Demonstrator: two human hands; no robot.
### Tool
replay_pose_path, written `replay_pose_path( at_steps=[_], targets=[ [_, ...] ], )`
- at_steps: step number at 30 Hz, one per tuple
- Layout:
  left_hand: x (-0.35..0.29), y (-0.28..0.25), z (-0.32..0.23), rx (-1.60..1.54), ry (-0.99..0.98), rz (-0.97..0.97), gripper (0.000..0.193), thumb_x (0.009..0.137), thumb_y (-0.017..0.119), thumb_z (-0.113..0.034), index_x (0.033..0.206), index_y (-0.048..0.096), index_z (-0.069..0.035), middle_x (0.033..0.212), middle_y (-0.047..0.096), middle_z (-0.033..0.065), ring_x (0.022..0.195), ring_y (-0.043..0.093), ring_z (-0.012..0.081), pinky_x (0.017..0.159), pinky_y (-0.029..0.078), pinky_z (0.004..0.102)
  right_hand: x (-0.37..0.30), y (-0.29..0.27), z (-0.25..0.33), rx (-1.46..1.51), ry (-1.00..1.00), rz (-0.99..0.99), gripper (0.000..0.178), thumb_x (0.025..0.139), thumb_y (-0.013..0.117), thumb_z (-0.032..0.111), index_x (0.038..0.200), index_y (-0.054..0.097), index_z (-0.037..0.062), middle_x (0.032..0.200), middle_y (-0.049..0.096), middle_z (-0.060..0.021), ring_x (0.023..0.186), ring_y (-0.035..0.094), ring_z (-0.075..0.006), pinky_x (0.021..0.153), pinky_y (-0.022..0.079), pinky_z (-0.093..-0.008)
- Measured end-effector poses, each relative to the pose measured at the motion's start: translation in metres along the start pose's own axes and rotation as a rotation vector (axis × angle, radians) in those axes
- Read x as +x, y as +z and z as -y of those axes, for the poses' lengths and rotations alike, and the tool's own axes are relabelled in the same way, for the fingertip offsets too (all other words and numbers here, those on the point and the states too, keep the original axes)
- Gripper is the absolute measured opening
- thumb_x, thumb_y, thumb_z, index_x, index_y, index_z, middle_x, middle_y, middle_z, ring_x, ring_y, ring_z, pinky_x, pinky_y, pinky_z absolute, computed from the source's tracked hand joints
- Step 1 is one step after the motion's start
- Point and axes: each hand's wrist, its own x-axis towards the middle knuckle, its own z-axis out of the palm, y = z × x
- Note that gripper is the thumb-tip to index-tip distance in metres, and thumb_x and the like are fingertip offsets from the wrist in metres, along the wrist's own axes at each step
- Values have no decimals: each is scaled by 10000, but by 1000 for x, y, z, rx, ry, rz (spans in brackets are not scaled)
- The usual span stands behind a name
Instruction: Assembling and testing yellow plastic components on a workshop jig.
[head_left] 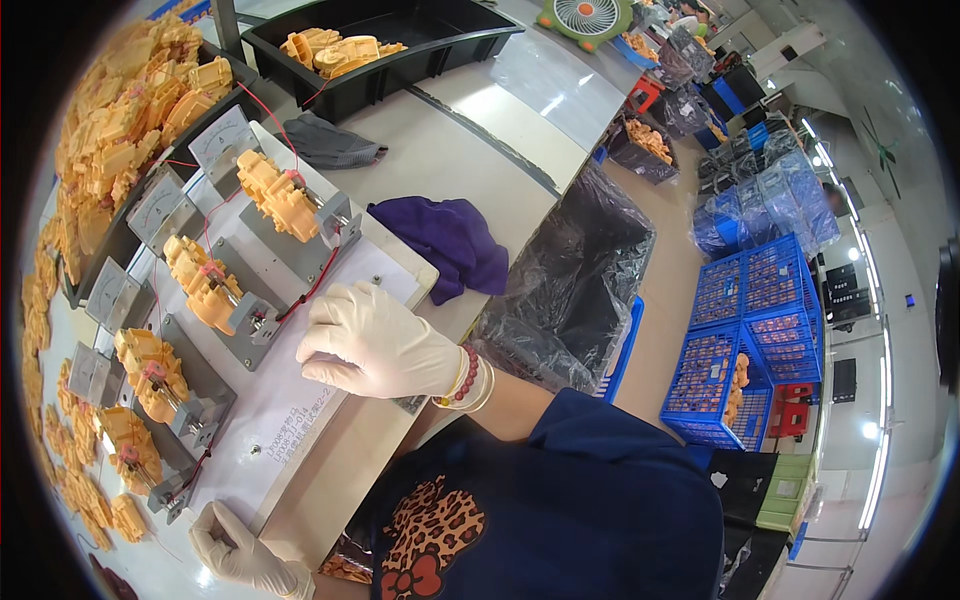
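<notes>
My right hand (375, 345), in a white glove with beaded bracelets at the wrist, rests on a white test board (290, 400). Its fingers curl down next to the grey metal clamp (262, 318) of the second fixture, and I cannot see whether they hold anything. Several fixtures stand in a row on the board, each carrying an orange plastic gear housing (205, 280) with red wires. My left hand (235, 548), also gloved, lies flat on the table's near edge beside the board, fingers spread and holding nothing.
Analog meters (160, 210) line the board's far side. Orange parts fill a tray (120, 110) at the left and a black bin (400, 50) at the back. A purple cloth (455, 240) and a grey cloth (330, 142) lie nearby. A black bag-lined bin (570, 280) and blue crates (740, 350) stand to the right.
</notes>
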Motion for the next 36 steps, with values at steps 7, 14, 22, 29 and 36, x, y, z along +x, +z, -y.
replay_pose_path(
  at_steps=[7,14,22,29,36],
  targets=[
    [-1,1,-6,15,7,-17,116,956,675,-78,895,649,18,820,527,-15,735,459,90,669,407,242,-1,8,2,-31,21,20,176,856,732,312,888,663,153,859,583,-22,855,578,-245,742,432,-395],
    [0,0,-4,35,12,11,116,962,668,-81,903,646,17,818,529,-14,729,463,88,664,409,239,-2,15,4,-131,74,-61,177,855,730,334,908,678,173,915,621,-20,893,594,-246,775,438,-392],
    [1,0,-1,27,36,13,116,964,667,-82,903,646,14,820,534,-13,725,467,86,664,414,238,-5,17,4,-238,-20,-89,165,859,729,321,955,697,191,891,623,11,871,601,-209,774,442,-377],
    [2,2,2,-18,15,1,120,958,677,-86,902,646,15,823,542,-12,726,474,82,661,420,236,-4,15,3,-230,-64,-66,149,846,735,297,929,677,188,868,612,17,857,601,-192,758,432,-371],
    [2,-1,8,21,39,23,120,958,677,-88,901,646,13,823,533,-16,727,464,80,662,413,234,-1,-2,2,-127,-93,-127,169,817,760,245,947,679,173,924,606,-10,890,581,-216,770,423,-387]
  ],
)
